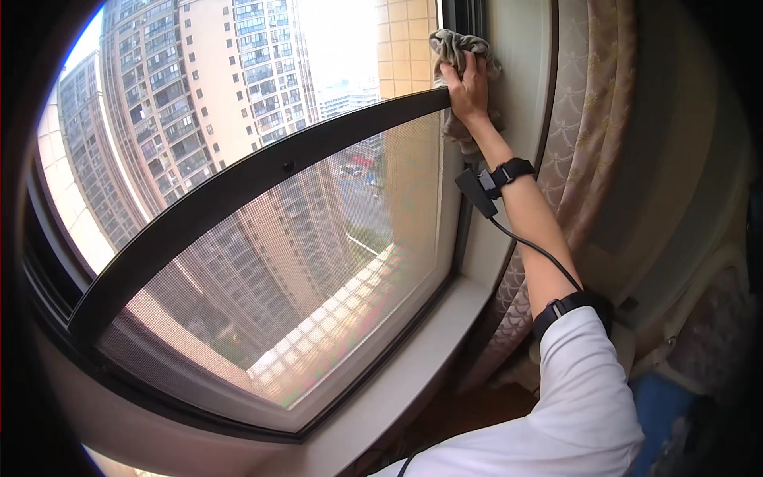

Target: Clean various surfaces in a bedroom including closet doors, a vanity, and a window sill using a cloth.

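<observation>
My right hand (469, 89) is raised at the upper right, its fingers gripping a crumpled grey-green cloth (459, 45). The cloth lies against the dark window frame (468, 18) at its right side, with part of it hanging below the hand. Beside the hand ends a thick dark crossbar (289, 165) that spans the window. Under the crossbar, a mesh screen (286, 268) covers the lower opening. Black straps with a small dark device and a cable are on the right forearm. My left hand is out of view.
A pale window sill (393, 381) runs below the screen. Patterned curtains (572, 113) hang close to the right of the arm. Tall buildings (208, 77) and a tiled outer wall (408, 47) stand outside. A blue object (658, 411) is at the lower right.
</observation>
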{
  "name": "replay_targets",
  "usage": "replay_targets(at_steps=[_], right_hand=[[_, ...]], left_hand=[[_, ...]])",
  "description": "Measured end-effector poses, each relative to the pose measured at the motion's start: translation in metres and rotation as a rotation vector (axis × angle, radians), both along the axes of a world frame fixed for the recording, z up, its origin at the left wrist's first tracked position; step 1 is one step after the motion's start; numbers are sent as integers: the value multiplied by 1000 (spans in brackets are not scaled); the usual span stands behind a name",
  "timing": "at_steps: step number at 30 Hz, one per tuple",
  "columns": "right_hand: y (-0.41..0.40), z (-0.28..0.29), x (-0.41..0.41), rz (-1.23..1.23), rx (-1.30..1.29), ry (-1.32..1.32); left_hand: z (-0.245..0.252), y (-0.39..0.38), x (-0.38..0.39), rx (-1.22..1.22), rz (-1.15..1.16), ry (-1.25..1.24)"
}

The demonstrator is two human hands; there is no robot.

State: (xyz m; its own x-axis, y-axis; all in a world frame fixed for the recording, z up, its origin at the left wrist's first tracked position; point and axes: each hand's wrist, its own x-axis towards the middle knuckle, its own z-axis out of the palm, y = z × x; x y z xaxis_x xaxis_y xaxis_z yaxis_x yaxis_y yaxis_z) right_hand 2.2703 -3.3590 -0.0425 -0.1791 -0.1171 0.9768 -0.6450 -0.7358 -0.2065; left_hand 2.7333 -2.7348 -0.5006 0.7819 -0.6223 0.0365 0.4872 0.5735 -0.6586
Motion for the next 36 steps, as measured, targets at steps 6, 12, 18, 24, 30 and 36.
replay_targets(at_steps=[6,12,18,24,30,36], right_hand=[[23,-14,24,59,-17,-21],[130,-15,100,279,-89,119],[232,-17,242,359,-405,219],[319,-8,331,682,-411,174],[287,-4,308,612,-527,366],[232,-18,247,408,-378,269]], left_hand=[[-135,37,96,-590,439,-225],[-41,-45,34,-2418,-23,437],[-37,-40,33,-2403,110,355],[-15,-34,25,-2451,120,403],[5,-38,13,-2594,15,520],[17,-32,10,-2651,62,474]])
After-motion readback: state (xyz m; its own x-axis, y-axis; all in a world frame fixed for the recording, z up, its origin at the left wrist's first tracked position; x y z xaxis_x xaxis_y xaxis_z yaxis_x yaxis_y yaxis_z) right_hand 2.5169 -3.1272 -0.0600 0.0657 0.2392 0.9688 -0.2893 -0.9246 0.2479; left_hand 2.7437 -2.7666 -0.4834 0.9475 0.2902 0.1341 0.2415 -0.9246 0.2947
